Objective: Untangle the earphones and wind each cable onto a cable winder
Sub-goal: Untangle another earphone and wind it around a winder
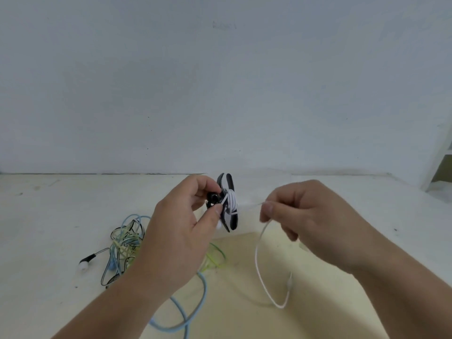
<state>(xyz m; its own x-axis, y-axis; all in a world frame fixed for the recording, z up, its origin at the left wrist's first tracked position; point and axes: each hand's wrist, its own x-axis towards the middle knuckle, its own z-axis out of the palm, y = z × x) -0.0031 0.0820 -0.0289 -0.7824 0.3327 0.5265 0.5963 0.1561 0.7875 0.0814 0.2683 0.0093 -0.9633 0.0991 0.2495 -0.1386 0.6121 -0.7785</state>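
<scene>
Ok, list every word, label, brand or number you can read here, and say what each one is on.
None: no readable text anywhere in this view.
The black-and-white cable winder held by the left hand shows only plain panels.
The white cable pinched by the right hand and the tangled cables carry no visible print.
The faint marks on the wall are smudges, not lettering.

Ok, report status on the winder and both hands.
Left hand grips black winder, white cable partly wound on it. Right hand pinches the loose run. Tangle of coloured cables on table, not in the way.
</scene>
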